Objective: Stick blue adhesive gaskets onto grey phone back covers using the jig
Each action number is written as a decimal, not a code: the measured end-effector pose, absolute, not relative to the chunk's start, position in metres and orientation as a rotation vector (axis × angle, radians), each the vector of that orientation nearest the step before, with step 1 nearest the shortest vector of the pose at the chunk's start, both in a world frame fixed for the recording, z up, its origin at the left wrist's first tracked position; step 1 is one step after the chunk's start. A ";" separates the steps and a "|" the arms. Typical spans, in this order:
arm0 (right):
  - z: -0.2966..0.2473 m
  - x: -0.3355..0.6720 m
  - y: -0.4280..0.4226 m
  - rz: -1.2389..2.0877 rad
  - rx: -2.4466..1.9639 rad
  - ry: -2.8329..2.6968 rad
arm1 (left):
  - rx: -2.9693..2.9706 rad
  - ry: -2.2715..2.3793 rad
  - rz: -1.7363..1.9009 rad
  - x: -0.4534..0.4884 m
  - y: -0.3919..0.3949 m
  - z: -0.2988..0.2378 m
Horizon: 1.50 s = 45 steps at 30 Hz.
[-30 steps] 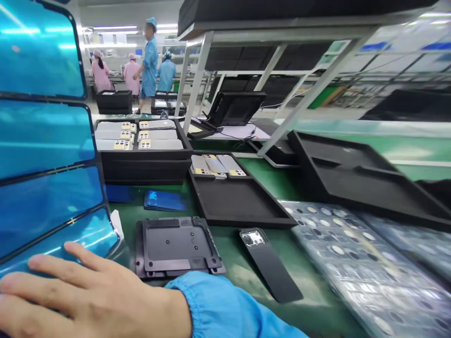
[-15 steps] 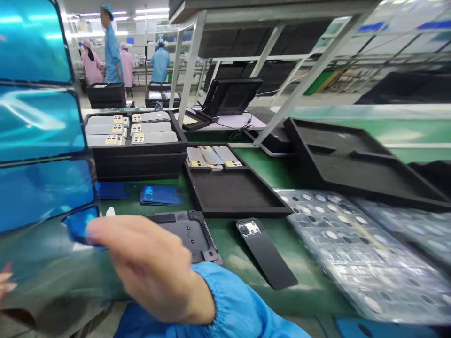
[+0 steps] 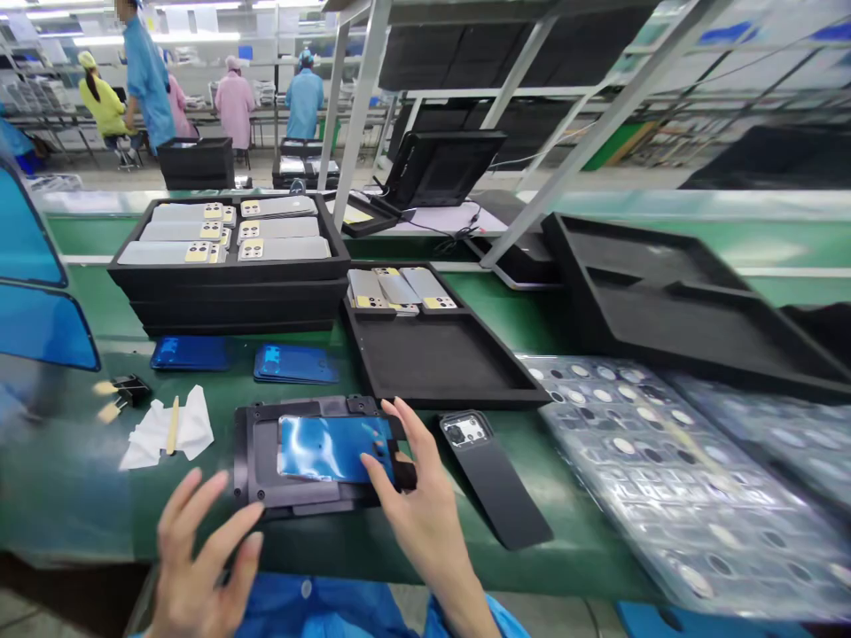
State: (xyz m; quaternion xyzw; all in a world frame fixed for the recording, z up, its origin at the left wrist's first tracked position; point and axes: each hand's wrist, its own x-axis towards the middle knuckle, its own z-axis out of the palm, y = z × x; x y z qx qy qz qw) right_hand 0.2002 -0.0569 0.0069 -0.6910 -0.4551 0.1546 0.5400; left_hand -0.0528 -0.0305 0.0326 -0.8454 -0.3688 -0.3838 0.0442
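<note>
My right hand point(image 3: 422, 496) pinches a blue phone back panel point(image 3: 325, 447) by its right end, thumb on the near edge and fingers at the far edge. The panel is shiny and lies over the recess of a black fixture point(image 3: 249, 470); whether it is seated cannot be told. My left hand point(image 3: 206, 558) is open, fingers spread, just off the fixture's near left corner, holding nothing. To the right of my right hand lies a dark grey phone back cover point(image 3: 505, 487) with a camera cutout.
Blue panels point(image 3: 296, 363) lie behind the fixture. A white cloth with a wooden stick point(image 3: 173, 425) and a black clip point(image 3: 129, 390) sit left. Stacked black trays point(image 3: 232, 292) hold silver covers; another tray point(image 3: 445, 359) stands beside them. Clear plastic sheets point(image 3: 665, 478) cover the right. People stand behind.
My right hand has brought the blue panel from the left, beside the large blue sheets, to the fixture. My left hand has come in from the left edge. The view has turned left.
</note>
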 end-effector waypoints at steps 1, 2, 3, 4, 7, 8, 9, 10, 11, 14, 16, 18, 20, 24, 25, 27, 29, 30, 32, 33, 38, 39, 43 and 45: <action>0.004 0.203 -0.057 0.398 -1.644 -1.106 | -2.642 -1.081 -1.086 -0.039 -0.029 0.028; 0.002 0.205 -0.057 0.424 -1.639 -1.125 | -2.685 -1.045 -0.986 -0.026 -0.026 0.024; 0.001 0.205 -0.056 0.446 -1.630 -1.142 | -2.724 -1.008 -0.873 -0.016 -0.023 0.021; 0.000 0.206 -0.055 0.458 -1.618 -1.158 | -2.747 -0.985 -0.764 -0.008 -0.020 0.019; -0.002 0.206 -0.053 0.444 -1.595 -1.210 | -2.776 -0.979 -0.532 0.002 -0.011 0.015; -0.002 0.206 -0.052 0.434 -1.590 -1.237 | -2.786 -0.982 -0.487 0.002 -0.010 0.014; -0.002 0.207 -0.052 0.424 -1.584 -1.266 | -2.790 -0.989 -0.470 0.001 -0.009 0.013; -0.002 0.207 -0.052 0.411 -1.575 -1.294 | -2.796 -0.989 -0.454 0.000 -0.009 0.013; -0.003 0.208 -0.053 0.395 -1.565 -1.317 | -2.799 -0.983 -0.441 -0.001 -0.009 0.012; -0.004 0.208 -0.054 0.317 -1.569 -1.333 | -2.797 -0.990 -0.407 -0.005 -0.012 0.014; -0.005 0.207 -0.055 0.231 -1.601 -1.328 | -2.792 -1.012 -0.393 -0.006 -0.014 0.015; -0.008 0.206 -0.057 0.152 -1.622 -1.371 | -2.777 -1.028 -0.407 -0.008 -0.015 0.015; -0.011 0.204 -0.060 0.112 -1.602 -1.487 | -2.757 -1.037 -0.441 -0.009 -0.015 0.014; -0.016 0.198 -0.065 0.092 -1.529 -1.731 | -2.728 -1.058 -0.478 -0.007 -0.015 0.012; -0.016 0.196 -0.066 0.079 -1.524 -1.762 | -2.724 -1.072 -0.484 -0.006 -0.015 0.011; -0.016 0.194 -0.067 0.051 -1.535 -1.789 | -2.719 -1.116 -0.502 -0.002 -0.014 0.010; -0.015 0.195 -0.067 0.043 -1.556 -1.787 | -2.715 -1.151 -0.514 0.001 -0.014 0.010; -0.015 0.197 -0.068 0.044 -1.565 -1.775 | -2.709 -1.158 -0.514 0.002 -0.014 0.011; -0.018 0.208 -0.069 0.037 -1.587 -1.719 | -2.689 -1.160 -0.504 0.004 -0.014 0.012; -0.021 0.217 -0.069 0.021 -1.610 -1.667 | -2.675 -1.159 -0.499 0.005 -0.014 0.013; -0.056 0.276 -0.085 -0.038 -1.852 -1.286 | -2.638 -1.157 -0.508 0.008 -0.015 0.017; -0.065 0.287 -0.090 -0.038 -1.895 -1.220 | -2.636 -1.159 -0.510 0.008 -0.015 0.017; -0.096 0.315 -0.110 -0.060 -1.996 -1.085 | -2.645 -1.177 -0.489 0.010 -0.014 0.015; -0.105 0.320 -0.115 -0.080 -2.028 -1.042 | -2.658 -1.190 -0.479 0.010 -0.013 0.014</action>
